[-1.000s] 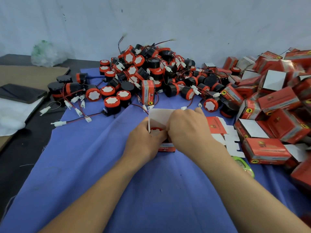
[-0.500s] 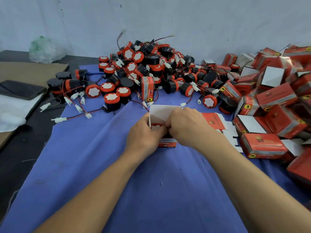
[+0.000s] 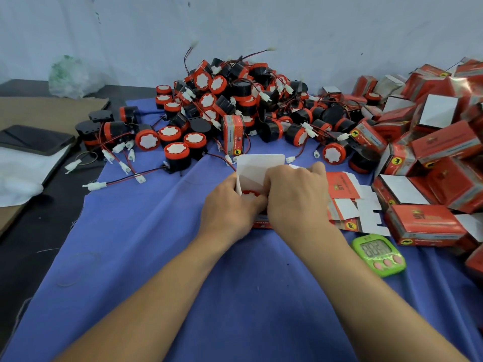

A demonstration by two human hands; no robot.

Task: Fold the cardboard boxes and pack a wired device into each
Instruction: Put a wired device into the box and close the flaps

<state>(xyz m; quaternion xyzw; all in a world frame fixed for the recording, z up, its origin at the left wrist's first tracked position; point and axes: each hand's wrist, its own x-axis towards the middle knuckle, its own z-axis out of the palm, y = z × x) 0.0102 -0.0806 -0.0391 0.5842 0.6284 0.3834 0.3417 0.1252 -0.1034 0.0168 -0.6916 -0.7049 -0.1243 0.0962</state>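
Box (image 3: 259,169) in left hand (image 3: 230,206), right hand (image 3: 295,198)

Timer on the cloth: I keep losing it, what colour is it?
Bright green timer, pink buttons; head view.

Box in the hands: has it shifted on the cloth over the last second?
No. The box stays just on the near side of the upright box, as before.

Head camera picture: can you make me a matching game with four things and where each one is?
Things:
1 timer
2 bag
3 open box
4 standing box

Places:
A upright, in front of the device pile
B gripped by the left hand and right hand
C back left, by the wall
D near right, on the cloth

Pairs: 1-D, 2-C, 3-B, 4-A.
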